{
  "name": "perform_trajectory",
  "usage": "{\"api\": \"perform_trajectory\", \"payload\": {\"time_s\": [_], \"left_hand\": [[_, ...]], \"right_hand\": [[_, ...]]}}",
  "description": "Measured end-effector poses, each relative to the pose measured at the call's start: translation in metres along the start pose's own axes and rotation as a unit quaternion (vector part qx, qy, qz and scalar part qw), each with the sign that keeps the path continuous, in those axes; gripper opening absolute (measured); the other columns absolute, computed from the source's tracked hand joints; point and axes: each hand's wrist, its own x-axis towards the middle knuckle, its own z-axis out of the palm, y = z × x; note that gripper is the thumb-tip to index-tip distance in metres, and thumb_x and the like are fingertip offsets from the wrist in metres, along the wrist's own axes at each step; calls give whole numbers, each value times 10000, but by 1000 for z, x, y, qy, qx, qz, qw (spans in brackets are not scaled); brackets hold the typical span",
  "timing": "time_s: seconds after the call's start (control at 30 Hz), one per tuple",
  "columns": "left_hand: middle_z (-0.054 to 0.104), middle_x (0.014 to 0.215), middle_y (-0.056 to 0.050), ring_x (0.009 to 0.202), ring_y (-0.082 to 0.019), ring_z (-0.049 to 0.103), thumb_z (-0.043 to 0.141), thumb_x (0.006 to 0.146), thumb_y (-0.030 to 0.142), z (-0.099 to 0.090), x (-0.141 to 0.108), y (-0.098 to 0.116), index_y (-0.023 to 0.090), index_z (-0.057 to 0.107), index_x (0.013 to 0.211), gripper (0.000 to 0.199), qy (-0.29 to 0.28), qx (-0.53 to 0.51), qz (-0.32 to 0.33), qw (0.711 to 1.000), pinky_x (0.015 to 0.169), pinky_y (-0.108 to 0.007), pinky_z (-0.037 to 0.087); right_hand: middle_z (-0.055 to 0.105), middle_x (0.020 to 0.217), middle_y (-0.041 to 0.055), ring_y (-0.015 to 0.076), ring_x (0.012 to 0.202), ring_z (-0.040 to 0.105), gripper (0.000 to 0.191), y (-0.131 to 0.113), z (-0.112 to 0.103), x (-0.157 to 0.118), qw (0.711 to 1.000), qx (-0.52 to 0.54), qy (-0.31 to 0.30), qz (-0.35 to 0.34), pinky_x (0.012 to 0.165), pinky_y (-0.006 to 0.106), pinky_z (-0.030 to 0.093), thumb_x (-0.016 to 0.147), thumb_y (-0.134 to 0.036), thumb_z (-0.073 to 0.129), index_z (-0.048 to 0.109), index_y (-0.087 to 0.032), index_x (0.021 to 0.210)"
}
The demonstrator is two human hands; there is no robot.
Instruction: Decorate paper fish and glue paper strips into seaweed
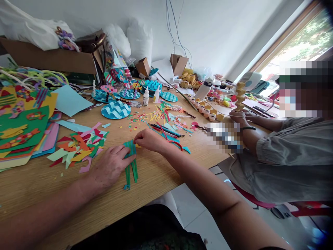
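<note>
A small piece of woven paper strips [132, 147], green and blue, lies on the wooden table in front of me. Loose green strip ends hang from it toward the table's near edge. My left hand [111, 163] holds the piece at its left side, with thumb and fingers across the strips. At the upper right corner of the weave, my right hand [149, 140] is closed in a pinch; its fingertips touch the strips there. A bit of yellow paper shows just below the right fingers. Left of my left hand lies a heap of coloured paper scraps [78, 147].
Coloured sheets [24, 121] are stacked at the left. Pencils [169, 130], glue bottles [146, 96] and blue wavy discs [116, 109] lie beyond my hands. Several decorated crafts stand farther back. At right, a seated person [281, 139] holds a folded yellow paper spring [240, 97].
</note>
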Motion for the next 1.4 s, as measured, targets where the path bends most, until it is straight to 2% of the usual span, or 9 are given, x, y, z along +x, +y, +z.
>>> {"api": "perform_trajectory", "payload": {"time_s": [0.17, 0.4, 0.63, 0.87, 0.97, 1.1, 1.17, 1.23, 1.4], "left_hand": [[552, 950, -69, 899, -227, 483, 366, 846, 80, 4, -1, 1, 226, 536, 1136, 367, 2, -10, -19, 1000, 746, -366, 437], [544, 934, -67, 904, -230, 476, 357, 873, 136, 6, 0, 1, 252, 582, 1073, 323, 14, -45, -31, 998, 753, -375, 423], [539, 972, -61, 953, -236, 463, 367, 871, 145, -1, -1, 3, 287, 575, 1087, 332, -2, -54, -39, 998, 789, -380, 407], [560, 1029, -88, 973, -262, 489, 295, 818, 101, -12, -9, 4, 249, 607, 1050, 416, 21, -152, -72, 985, 807, -437, 417], [568, 1056, -84, 992, -245, 513, 342, 805, 182, -26, -16, -8, 212, 586, 1072, 363, 38, -334, -206, 919, 873, -431, 405], [599, 995, -68, 927, -218, 563, 512, 722, 348, -44, -26, -24, 178, 551, 1084, 402, 61, -582, -443, 679, 829, -367, 460], [605, 1001, -71, 919, -214, 569, 567, 678, 363, -49, -28, -27, 169, 562, 1057, 426, 51, -620, -490, 610, 814, -351, 468], [613, 1012, -77, 927, -215, 571, 601, 656, 358, -50, -28, -26, 167, 575, 1040, 429, 25, -623, -498, 602, 815, -347, 466], [631, 983, -102, 903, -223, 595, 598, 672, 332, -44, -20, -25, 138, 574, 1056, 431, -32, -613, -483, 624, 825, -373, 468]], "right_hand": [[686, 743, 8, 84, 618, 554, 271, 2, 7, 2, 999, -9, -40, -10, 497, 151, 339, 717, -165, 474, 711, -166, 848], [692, 804, 20, 77, 646, 555, 278, 3, 3, 7, 1000, -14, -1, 7, 515, 143, 342, 735, -145, 473, 706, -154, 887], [687, 744, 10, 86, 625, 555, 266, 2, 4, 0, 999, -23, -43, -9, 480, 155, 324, 724, -175, 484, 713, -167, 860], [690, 799, 23, 83, 670, 578, 267, 14, -1, 15, 998, 22, 56, -7, 577, 147, 375, 737, -121, 465, 701, -143, 859], [686, 816, 28, 101, 717, 588, 256, 18, -5, 20, 994, 21, 104, -24, 635, 168, 395, 732, -123, 462, 690, -141, 849], [680, 875, 37, 134, 809, 591, 277, 16, 2, 24, 987, -12, 154, -38, 708, 205, 405, 737, -130, 441, 670, -163, 888], [670, 925, 43, 148, 852, 587, 298, 13, 9, 24, 984, -34, 171, -33, 737, 221, 405, 762, -144, 411, 656, -182, 926], [655, 976, 53, 165, 890, 582, 304, 12, 14, 22, 982, -58, 175, -29, 751, 235, 403, 783, -163, 390, 647, -193, 943], [653, 978, 63, 182, 901, 588, 312, 18, 19, 16, 984, -92, 152, -30, 749, 249, 401, 809, -182, 361, 632, -204, 962]]}}
